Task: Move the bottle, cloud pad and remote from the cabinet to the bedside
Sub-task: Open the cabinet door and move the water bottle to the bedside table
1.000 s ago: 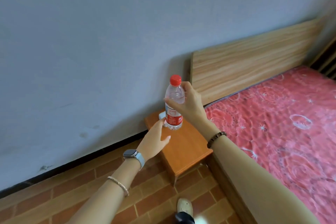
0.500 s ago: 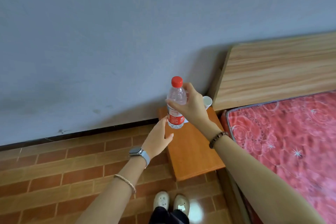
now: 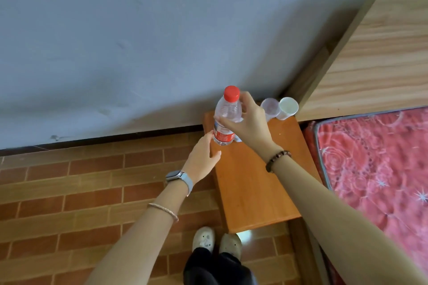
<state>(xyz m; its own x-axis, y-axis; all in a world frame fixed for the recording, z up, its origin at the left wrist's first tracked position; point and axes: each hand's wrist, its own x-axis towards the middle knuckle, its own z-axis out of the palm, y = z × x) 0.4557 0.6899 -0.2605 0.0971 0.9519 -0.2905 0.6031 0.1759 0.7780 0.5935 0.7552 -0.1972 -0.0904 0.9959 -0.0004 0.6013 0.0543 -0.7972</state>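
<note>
Right hand (image 3: 249, 122) grips clear red-capped plastic bottle (image 3: 226, 116) mid-body; left hand (image 3: 203, 157) open, empty. Bottle likely light, smooth, squashable; label band safest hold.

**Obscured and unresolved items**

I cannot read the print on the red label of the bottle (image 3: 225, 111); it is too small and soft. The right hand (image 3: 251, 125) wraps the bottle's right side and covers that flank. I cannot tell whether the bottle's base meets the bedside table (image 3: 254, 187), or whether the left hand (image 3: 202, 159) touches the label. A pale scrap (image 3: 237, 139) shows behind the base, mostly hidden; I cannot identify it. The right hand masks part of the clear cup (image 3: 271, 107). The mattress (image 3: 375, 169) and headboard (image 3: 382, 53) run off the right edge; both forearms run off the bottom.
</note>
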